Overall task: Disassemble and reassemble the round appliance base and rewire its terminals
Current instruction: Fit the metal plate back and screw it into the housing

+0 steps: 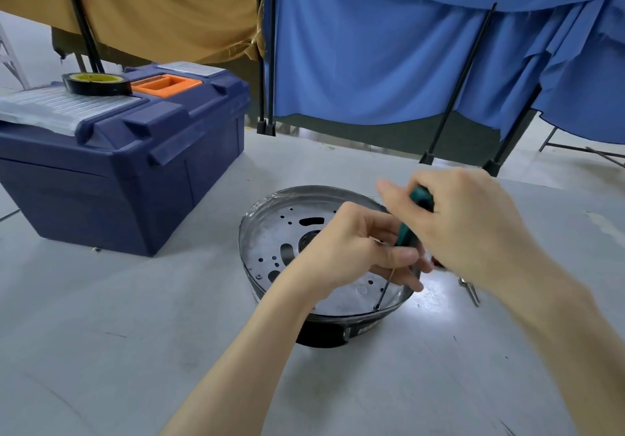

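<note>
The round appliance base (280, 232) lies on the white table, a shallow metal pan with a perforated plate inside and a black rim below. A screwdriver with a green handle (407, 232) stands tilted in it, its thin shaft (384, 292) reaching down to a screw near the pan's front edge. My right hand (473, 232) grips the handle from above. My left hand (358, 253) reaches over the pan and pinches the shaft just below the handle.
A dark blue toolbox (135, 172) with an orange latch stands at the left, a roll of black tape (96, 83) on its lid. Pliers (470, 292) lie right of the pan, mostly behind my right hand. Blue and tan cloths hang behind the table.
</note>
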{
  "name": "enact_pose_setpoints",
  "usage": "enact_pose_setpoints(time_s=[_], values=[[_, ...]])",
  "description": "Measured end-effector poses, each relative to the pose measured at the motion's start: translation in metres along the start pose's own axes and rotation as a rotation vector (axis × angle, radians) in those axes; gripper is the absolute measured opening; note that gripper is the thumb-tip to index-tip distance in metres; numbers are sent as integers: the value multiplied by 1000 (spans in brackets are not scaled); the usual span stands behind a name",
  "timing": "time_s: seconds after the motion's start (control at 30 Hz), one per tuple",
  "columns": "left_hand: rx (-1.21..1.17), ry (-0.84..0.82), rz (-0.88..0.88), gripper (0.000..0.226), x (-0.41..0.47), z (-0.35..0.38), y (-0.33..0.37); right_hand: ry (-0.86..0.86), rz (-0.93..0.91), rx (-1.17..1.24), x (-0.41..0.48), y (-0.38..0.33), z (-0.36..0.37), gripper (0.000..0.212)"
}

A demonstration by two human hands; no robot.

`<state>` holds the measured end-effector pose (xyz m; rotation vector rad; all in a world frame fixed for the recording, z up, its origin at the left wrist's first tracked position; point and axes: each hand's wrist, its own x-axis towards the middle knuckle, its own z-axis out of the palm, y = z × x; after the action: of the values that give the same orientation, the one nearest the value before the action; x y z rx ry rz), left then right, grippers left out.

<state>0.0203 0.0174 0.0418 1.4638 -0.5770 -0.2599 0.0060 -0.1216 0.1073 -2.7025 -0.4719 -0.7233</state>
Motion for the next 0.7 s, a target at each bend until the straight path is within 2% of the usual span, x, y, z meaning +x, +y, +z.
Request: enact_pose_setpoints(time_s=[0.1, 0.2, 0.27, 0.43, 0.63, 0.7], values=[[-17, -39, -19, 13, -2, -9, 2, -179, -91, 257, 3, 8, -14, 21], [-30, -76, -21, 18, -2, -9, 1, -171, -92, 342, 1, 10, -11, 17], [-39, -82, -22, 20, -1, -9, -2, -117, -36, 373, -1, 9, -6, 20], [-87, -93, -8, 22, -4, -11, -5, 74, 2, 274, -6, 0, 9, 30], [-24, 62, 47, 15, -9, -11, -6, 263, 21, 120, -10, -17, 27, 32], [-26, 61, 54, 19, -9, -8, -4, 343, 36, 81, -14, -21, 31, 32]])
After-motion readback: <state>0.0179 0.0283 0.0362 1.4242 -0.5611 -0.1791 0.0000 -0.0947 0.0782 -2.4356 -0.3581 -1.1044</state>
